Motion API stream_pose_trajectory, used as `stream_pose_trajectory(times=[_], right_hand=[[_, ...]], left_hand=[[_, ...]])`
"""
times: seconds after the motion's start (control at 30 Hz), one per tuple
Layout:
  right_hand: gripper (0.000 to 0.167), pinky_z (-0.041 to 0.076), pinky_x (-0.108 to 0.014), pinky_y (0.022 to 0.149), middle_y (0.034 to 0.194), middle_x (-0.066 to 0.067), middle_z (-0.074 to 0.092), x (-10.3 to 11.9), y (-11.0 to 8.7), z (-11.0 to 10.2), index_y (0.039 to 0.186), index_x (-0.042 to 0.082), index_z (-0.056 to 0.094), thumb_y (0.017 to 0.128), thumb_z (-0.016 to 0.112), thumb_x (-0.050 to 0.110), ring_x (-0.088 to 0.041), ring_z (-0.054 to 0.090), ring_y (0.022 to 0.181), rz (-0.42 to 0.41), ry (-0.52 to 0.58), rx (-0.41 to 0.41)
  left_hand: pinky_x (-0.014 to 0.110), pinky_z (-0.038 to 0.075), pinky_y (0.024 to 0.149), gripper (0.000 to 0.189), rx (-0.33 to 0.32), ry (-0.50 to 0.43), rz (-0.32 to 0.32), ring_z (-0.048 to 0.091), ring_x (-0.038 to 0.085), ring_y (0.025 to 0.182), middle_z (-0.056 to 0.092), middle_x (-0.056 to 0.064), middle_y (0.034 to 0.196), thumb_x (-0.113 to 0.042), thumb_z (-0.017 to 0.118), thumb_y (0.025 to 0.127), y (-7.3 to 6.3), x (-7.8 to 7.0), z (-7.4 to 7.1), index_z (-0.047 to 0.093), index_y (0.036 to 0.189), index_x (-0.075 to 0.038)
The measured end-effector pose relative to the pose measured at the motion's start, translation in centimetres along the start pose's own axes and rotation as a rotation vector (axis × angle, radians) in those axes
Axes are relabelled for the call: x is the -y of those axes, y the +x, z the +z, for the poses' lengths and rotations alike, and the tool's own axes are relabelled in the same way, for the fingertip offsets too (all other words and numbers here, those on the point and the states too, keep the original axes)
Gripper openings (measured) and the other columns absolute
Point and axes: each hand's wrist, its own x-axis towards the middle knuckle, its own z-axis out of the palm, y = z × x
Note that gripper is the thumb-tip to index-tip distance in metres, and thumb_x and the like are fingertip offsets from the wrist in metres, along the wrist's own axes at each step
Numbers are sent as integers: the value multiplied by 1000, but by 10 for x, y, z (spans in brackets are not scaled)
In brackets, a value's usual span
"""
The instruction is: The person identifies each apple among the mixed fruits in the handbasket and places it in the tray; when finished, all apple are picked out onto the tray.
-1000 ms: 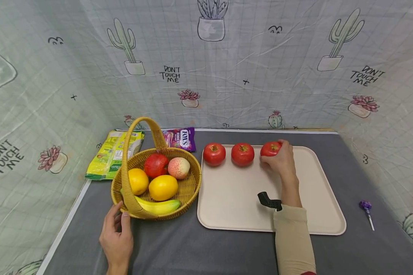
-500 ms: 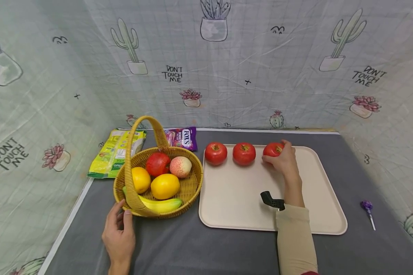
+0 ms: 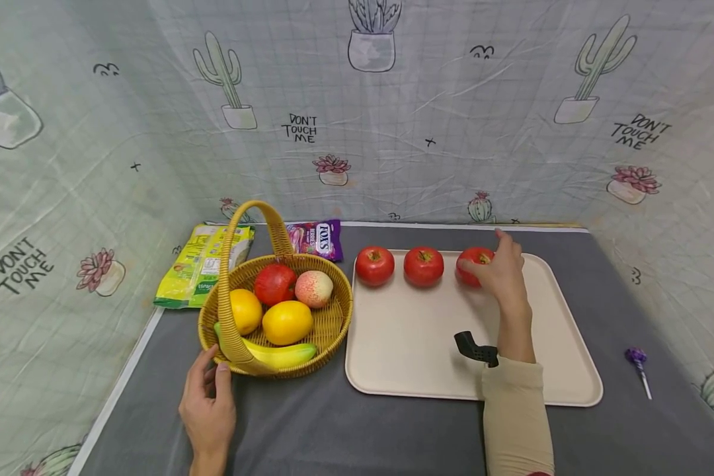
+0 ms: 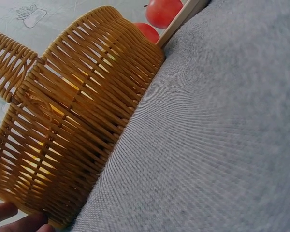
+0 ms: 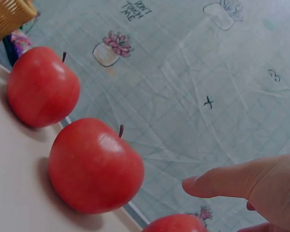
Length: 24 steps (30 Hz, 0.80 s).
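Observation:
In the head view my right hand (image 3: pixel 508 274) hovers around the rightmost red apple (image 3: pixel 475 256), thumb and fingers spread. The right wrist view shows its thumb lifted clear of that apple (image 5: pixel 176 224). A middle apple (image 3: pixel 424 267) and a left apple (image 3: pixel 374 266) complete a row along the back of the cream tray (image 3: pixel 416 357). My left hand (image 3: pixel 208 410) rests with loosely bent fingers by the near left side of a wicker basket (image 3: pixel 337 327). Its fingertips (image 4: pixel 26 223) show at the basket's edge in the left wrist view.
The basket holds a banana (image 3: pixel 285 356), a lemon (image 3: pixel 287 322), an orange (image 3: pixel 246 311), a red fruit (image 3: pixel 275 283) and a peach (image 3: pixel 314 289). Behind it lie a yellow-green packet (image 3: pixel 181 277) and a purple candy bag (image 3: pixel 321 239). A lollipop (image 3: pixel 636 357) lies right of the tray.
My right hand has loosened from the rightmost apple, its fingers spreading and lifting. The apple stays on the tray. My left hand has kept its place by the basket.

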Motion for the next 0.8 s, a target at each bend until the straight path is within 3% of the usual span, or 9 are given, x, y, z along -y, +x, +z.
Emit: stream_pose_trajectory(times=[0.33, 0.57, 0.8], right_hand=[[95, 28, -68, 114, 160, -26, 20, 30, -11, -10, 160, 7, 15, 89, 72, 36, -45, 17, 148, -121, -11, -51], [85, 30, -63, 116, 156, -21, 30, 52, -15, -13, 157, 8, 26, 90, 71, 35, -39, 28, 145, -248, -2, -142], [79, 32, -59, 116, 153, -19, 36, 73, -17, -7, 153, 7, 33, 89, 71, 32, -36, 31, 143, -382, -1, -149]], left_hand=[[-5, 36, 79, 33, 3, -8, 0, 50, -23, 91, 66, 16, 132, -15, 61, 100, 0, 0, 0, 66, 132, -10], [-5, 36, 78, 33, -2, -5, -3, 50, -23, 90, 65, 16, 132, -15, 61, 99, -1, 0, -1, 66, 132, -10], [-5, 36, 78, 33, 0, 0, -5, 49, -24, 89, 66, 15, 132, -15, 61, 99, -1, -1, 0, 66, 132, -11]])
